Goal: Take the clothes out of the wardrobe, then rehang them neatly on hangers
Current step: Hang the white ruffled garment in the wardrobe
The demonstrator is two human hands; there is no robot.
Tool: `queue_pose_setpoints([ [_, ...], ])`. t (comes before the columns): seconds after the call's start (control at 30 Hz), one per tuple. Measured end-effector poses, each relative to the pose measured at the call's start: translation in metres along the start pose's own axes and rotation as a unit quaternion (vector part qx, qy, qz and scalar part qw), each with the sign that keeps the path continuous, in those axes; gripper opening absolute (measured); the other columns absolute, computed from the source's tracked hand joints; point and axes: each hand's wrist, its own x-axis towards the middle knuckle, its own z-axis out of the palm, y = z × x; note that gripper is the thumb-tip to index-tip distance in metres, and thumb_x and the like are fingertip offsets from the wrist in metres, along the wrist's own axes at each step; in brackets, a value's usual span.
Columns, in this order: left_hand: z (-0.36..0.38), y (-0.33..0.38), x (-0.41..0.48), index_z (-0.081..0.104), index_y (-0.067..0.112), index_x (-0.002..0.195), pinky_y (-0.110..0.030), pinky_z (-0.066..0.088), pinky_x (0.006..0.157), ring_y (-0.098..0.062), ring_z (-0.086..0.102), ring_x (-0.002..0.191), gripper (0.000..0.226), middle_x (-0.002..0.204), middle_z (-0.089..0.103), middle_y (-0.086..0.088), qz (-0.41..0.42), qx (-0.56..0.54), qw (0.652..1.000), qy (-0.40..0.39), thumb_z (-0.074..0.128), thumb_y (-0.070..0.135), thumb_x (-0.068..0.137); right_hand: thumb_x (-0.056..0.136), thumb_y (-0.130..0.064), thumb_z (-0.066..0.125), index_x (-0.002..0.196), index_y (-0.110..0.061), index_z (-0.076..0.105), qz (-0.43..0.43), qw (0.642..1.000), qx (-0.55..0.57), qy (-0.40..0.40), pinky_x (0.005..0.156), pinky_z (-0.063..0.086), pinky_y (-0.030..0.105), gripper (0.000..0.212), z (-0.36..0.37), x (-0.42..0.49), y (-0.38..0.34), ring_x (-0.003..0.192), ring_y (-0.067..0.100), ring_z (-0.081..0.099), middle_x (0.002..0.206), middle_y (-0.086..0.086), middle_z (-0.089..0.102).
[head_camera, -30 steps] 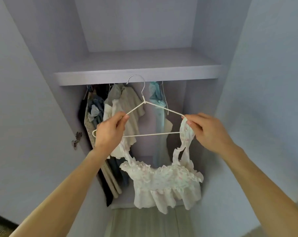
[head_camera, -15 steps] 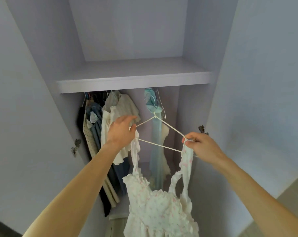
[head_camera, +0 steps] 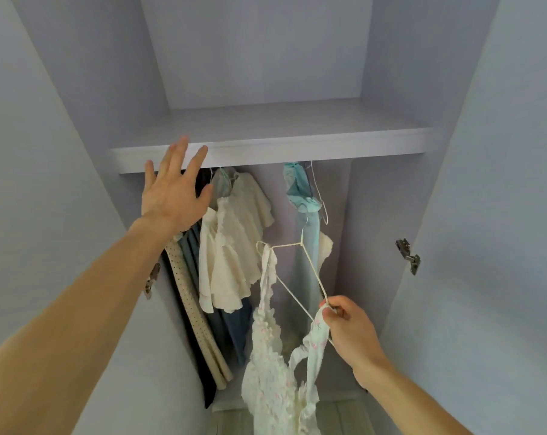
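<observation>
Right hand [head_camera: 347, 328] pinches the hanger [head_camera: 313, 271] at its low end, its long axis slanting up toward the shelf [head_camera: 297, 149] edge, where the left hand [head_camera: 172, 196] spreads empty fingers.

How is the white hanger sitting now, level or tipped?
Tipped. The right hand pinches the lower end of the hanger; a dress strap hangs from its raised end.

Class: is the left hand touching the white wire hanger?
Apart. Head view: left hand up by the pale shelf, a clear gap from the white wire hanger.
</observation>
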Motion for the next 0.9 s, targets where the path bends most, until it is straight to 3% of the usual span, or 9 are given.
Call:
queue_pose_setpoints([
  [0.1, 0.013, -0.009, 0.033, -0.01, 0.031, 0.158, -0.054, -0.003, 0.123, -0.019, -0.014, 0.153, 0.069, 0.166, -0.018, -0.001, 0.014, 0.055, 0.998, -0.009, 0.021, 0.056, 0.102, 0.094, -0.01, 0.046, 0.087, -0.024, 0.064, 0.0, 1.0, 0.004, 0.004, 0.063, 0.043, 0.023, 0.024, 0.024, 0.029, -0.017, 0.079, 0.01, 0.062, 0.085, -0.008, 0.067],
  [0.23, 0.052, -0.014, 0.066, -0.018, 0.031, 0.156, -0.052, -0.007, 0.123, -0.013, -0.018, 0.151, 0.063, 0.165, -0.021, 0.004, -0.016, 0.03, 0.999, -0.037, 0.006, 0.054, 0.102, 0.096, -0.013, 0.043, 0.095, -0.019, 0.062, -0.013, 1.0, -0.007, 0.02, 0.046, 0.038, 0.011, 0.021, 0.051, 0.089, -0.039, 0.07, 0.004, 0.058, 0.089, -0.006, 0.065],
  [0.3, 0.076, -0.015, 0.072, -0.019, 0.031, 0.155, -0.053, -0.007, 0.122, -0.012, -0.019, 0.151, 0.061, 0.164, -0.022, 0.006, -0.025, 0.002, 0.999, -0.039, 0.003, 0.052, 0.102, 0.098, -0.015, 0.041, 0.097, -0.02, 0.059, -0.02, 0.999, -0.017, 0.034, 0.045, 0.038, 0.013, 0.019, 0.061, 0.125, -0.044, 0.068, 0.004, 0.056, 0.087, -0.006, 0.061],
  [0.4, 0.11, -0.016, 0.074, -0.02, 0.031, 0.155, -0.055, -0.006, 0.122, -0.013, -0.021, 0.151, 0.062, 0.164, -0.024, 0.006, -0.028, -0.027, 0.999, 0.034, 0.006, 0.052, 0.104, 0.099, -0.019, 0.04, 0.098, -0.026, 0.056, -0.032, 0.998, -0.02, 0.048, 0.057, 0.041, 0.025, 0.017, 0.079, 0.177, -0.042, 0.075, 0.011, 0.056, 0.089, -0.006, 0.059],
  [0.5, 0.134, -0.011, 0.082, -0.018, 0.029, 0.156, -0.057, -0.003, 0.122, -0.017, -0.022, 0.151, 0.065, 0.165, -0.022, 0.002, -0.034, -0.049, 0.993, 0.103, 0.011, 0.054, 0.104, 0.097, -0.017, 0.04, 0.101, -0.024, 0.057, -0.044, 0.997, 0.0, 0.063, 0.058, 0.041, 0.026, 0.019, 0.1, 0.219, -0.036, 0.072, 0.017, 0.057, 0.087, -0.003, 0.061],
  [0.57, 0.145, -0.009, 0.086, -0.018, 0.028, 0.156, -0.059, -0.003, 0.121, -0.02, -0.021, 0.151, 0.067, 0.165, -0.022, 0.0, -0.039, -0.055, 0.988, 0.138, 0.011, 0.057, 0.103, 0.096, -0.017, 0.041, 0.095, -0.022, 0.058, -0.051, 0.996, 0.008, 0.075, 0.056, 0.039, 0.025, 0.017, 0.111, 0.244, -0.035, 0.067, 0.018, 0.055, 0.083, 0.0, 0.06],
  [0.67, 0.158, -0.009, 0.091, -0.016, 0.028, 0.156, -0.062, -0.004, 0.12, -0.024, -0.019, 0.152, 0.07, 0.165, -0.019, -0.003, -0.037, -0.051, 0.98, 0.187, 0.011, 0.062, 0.102, 0.094, -0.019, 0.043, 0.081, -0.022, 0.054, -0.068, 0.992, 0.028, 0.107, 0.067, 0.043, 0.034, 0.018, 0.122, 0.281, -0.038, 0.076, 0.029, 0.053, 0.078, 0.001, 0.055],
  [0.77, 0.166, -0.011, 0.095, -0.011, 0.025, 0.158, -0.064, -0.003, 0.119, -0.027, -0.013, 0.153, 0.07, 0.166, -0.013, -0.006, -0.035, -0.04, 0.971, 0.233, 0.012, 0.061, 0.102, 0.095, -0.021, 0.046, 0.1, -0.018, 0.062, -0.095, 0.984, -0.003, 0.15, 0.083, 0.05, 0.044, 0.017, 0.121, 0.307, -0.051, 0.095, 0.038, 0.061, 0.098, 0.014, 0.064],
  [0.9, 0.169, -0.013, 0.098, -0.006, 0.024, 0.159, -0.065, -0.001, 0.119, -0.029, -0.009, 0.153, 0.068, 0.167, -0.007, -0.008, -0.037, -0.025, 0.967, 0.251, 0.013, 0.057, 0.103, 0.095, -0.019, 0.048, 0.118, -0.014, 0.061, -0.112, 0.977, -0.047, 0.178, 0.095, 0.051, 0.045, 0.027, 0.116, 0.329, -0.076, 0.107, 0.038, 0.059, 0.116, 0.014, 0.063],
])
